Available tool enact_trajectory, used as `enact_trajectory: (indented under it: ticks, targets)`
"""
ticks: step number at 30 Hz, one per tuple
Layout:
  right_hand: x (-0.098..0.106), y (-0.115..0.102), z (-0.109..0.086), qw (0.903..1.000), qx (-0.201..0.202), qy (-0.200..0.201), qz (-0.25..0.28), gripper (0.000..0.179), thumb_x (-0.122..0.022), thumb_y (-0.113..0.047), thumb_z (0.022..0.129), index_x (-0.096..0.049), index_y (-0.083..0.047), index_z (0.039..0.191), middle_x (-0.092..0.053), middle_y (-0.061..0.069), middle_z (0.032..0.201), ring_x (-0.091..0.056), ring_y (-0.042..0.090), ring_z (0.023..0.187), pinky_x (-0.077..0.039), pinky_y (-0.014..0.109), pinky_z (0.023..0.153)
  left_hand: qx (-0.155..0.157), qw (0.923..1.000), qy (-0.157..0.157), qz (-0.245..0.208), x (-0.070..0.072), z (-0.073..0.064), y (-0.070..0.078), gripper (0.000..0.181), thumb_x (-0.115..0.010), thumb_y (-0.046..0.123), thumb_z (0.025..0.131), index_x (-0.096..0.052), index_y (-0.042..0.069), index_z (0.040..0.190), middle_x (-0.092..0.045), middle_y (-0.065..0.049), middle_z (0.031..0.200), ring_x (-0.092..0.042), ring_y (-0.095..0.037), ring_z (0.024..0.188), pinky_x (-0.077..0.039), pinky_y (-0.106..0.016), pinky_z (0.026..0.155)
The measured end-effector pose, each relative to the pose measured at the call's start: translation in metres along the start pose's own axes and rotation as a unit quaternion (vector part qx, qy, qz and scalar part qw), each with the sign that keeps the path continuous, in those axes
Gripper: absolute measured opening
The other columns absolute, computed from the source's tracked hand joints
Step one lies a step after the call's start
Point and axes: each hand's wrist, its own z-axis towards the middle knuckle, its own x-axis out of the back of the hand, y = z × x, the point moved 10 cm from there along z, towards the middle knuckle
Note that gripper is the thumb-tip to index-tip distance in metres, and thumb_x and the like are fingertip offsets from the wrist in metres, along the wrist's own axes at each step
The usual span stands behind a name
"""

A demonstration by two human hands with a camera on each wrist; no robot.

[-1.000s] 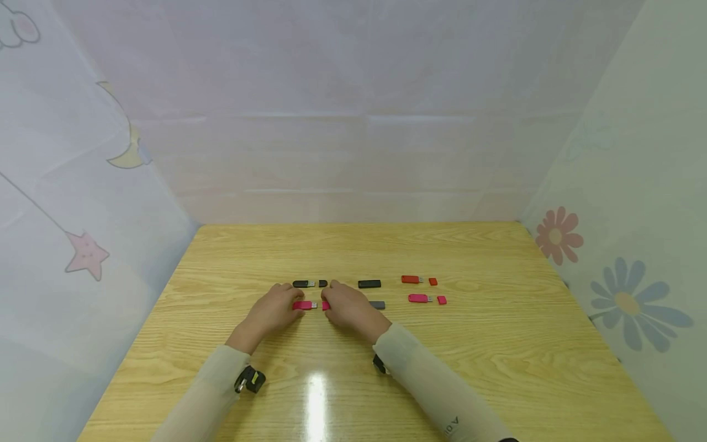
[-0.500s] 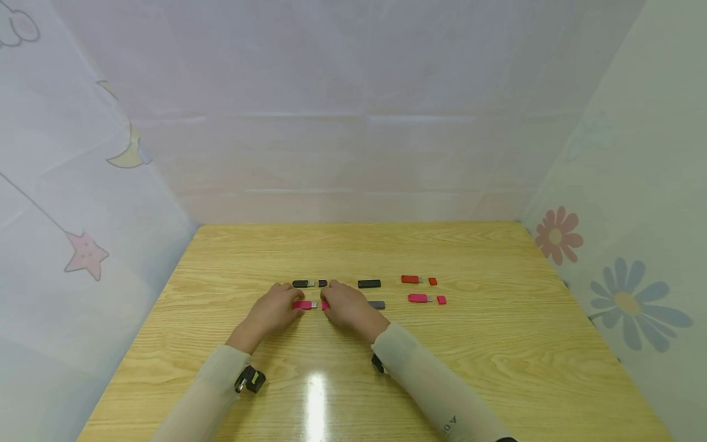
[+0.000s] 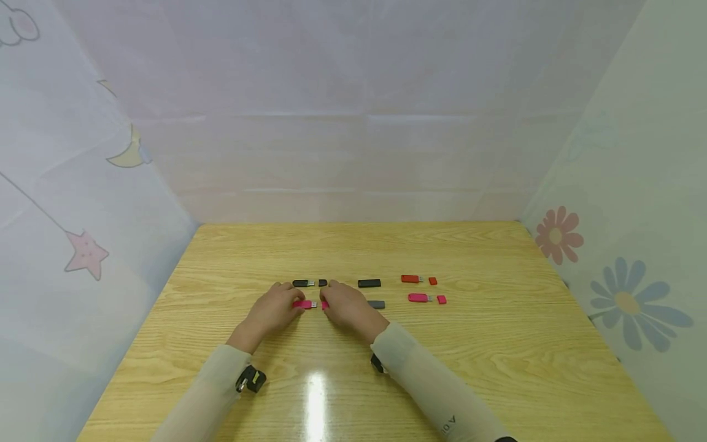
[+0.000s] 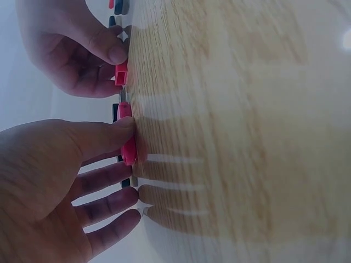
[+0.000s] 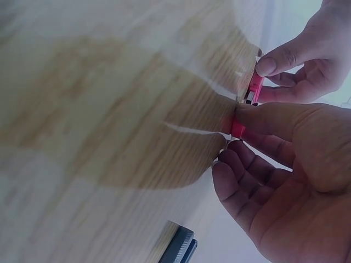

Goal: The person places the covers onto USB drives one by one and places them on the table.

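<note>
Between thumb and fingers my left hand [image 3: 275, 310] pinches the body of a pink USB stick [image 4: 127, 143], its metal plug pointing right in the head view. Facing that plug, my right hand [image 3: 348, 305] pinches the small pink cap [image 4: 121, 75], whose hollow end shows in the left wrist view. A short gap separates plug and cap in the head view. Both pieces are low at the tabletop. Just behind them lie a black USB stick [image 3: 301, 283] and its separate black cap [image 3: 323, 283].
Right of my right hand are a capped black stick [image 3: 369, 283] and a grey stick [image 3: 378, 304], partly covered by the hand. Farther right lie a red stick [image 3: 410, 279] with its cap [image 3: 433, 281] and another pink stick [image 3: 418, 298] with its cap [image 3: 442, 299]. Cloth walls border the wooden table [image 3: 475, 368].
</note>
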Motion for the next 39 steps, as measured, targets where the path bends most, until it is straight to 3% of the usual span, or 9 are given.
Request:
enact_trajectory:
  ticks: [8,30,39]
  targets:
    - [0.0007,-0.0013,0.0011,1.0,0.0,0.003,-0.005,0.008,-0.064,-0.021,0.095,-0.065,-0.017,0.101,-0.052,-0.003,0.091,-0.051,0.012,0.076,-0.047,0.027,0.066,-0.004,1.0,0.001,-0.003,0.0034,-0.0006,0.003,0.019,-0.074,0.023,0.088,-0.072,0.013,0.105,-0.064,-0.001,0.104,-0.056,-0.022,0.096,-0.05,-0.038,0.081]
    - [0.0018,-0.0034,-0.0016,0.9996,0.017,0.022,0.001,0.004,-0.064,-0.019,0.095,-0.064,-0.017,0.098,-0.05,-0.005,0.087,-0.049,0.012,0.072,-0.044,0.025,0.062,-0.024,0.9991,0.03,0.02,0.0019,0.0012,0.0032,0.016,-0.077,0.025,0.086,-0.073,0.012,0.095,-0.064,0.003,0.09,-0.056,-0.018,0.082,-0.049,-0.032,0.071]
    - [0.0049,-0.0015,-0.0019,0.9996,0.009,0.024,0.008,0.005,-0.064,-0.022,0.095,-0.064,-0.017,0.098,-0.052,-0.005,0.087,-0.051,0.012,0.073,-0.044,0.027,0.062,-0.011,0.9994,0.03,0.008,0.0066,-0.0006,0.0021,0.016,-0.075,0.024,0.087,-0.072,0.011,0.096,-0.066,0.002,0.089,-0.055,-0.017,0.08,-0.049,-0.033,0.071]
